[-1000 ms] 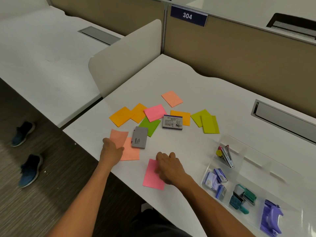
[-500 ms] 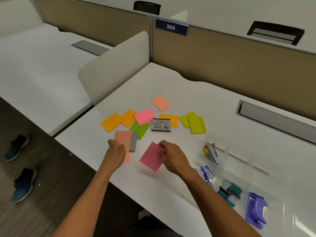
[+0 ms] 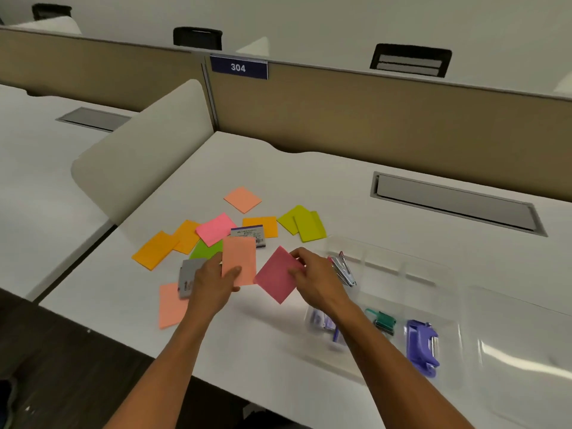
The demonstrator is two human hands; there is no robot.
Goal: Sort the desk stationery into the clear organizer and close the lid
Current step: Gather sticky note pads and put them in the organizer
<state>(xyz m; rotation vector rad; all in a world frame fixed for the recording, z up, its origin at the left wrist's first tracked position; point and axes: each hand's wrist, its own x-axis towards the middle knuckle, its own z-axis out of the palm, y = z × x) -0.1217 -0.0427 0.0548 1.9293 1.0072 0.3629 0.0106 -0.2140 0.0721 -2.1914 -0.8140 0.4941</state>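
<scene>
The left hand [image 3: 213, 281] is pinching a salmon sticky-note pad [image 3: 239, 261] and the right hand [image 3: 312, 278] a pink sticky-note pad [image 3: 277, 275], each by its edge; both pads are appearing light, thin and likely flexible.

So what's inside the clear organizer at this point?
The clear organizer holds a stapler, a purple hole punch, green clips and small bluish packets, partly hidden by the right hand's forearm.

Eleven sticky-note pads show: three salmon [image 3: 239, 261], three orange [image 3: 155, 249], two pink [image 3: 278, 274], two yellow-green [image 3: 309, 226], one green [image 3: 205, 251], plus two small boxes [image 3: 249, 235], one purple punch [image 3: 422, 346] and one stapler [image 3: 342, 269].
</scene>
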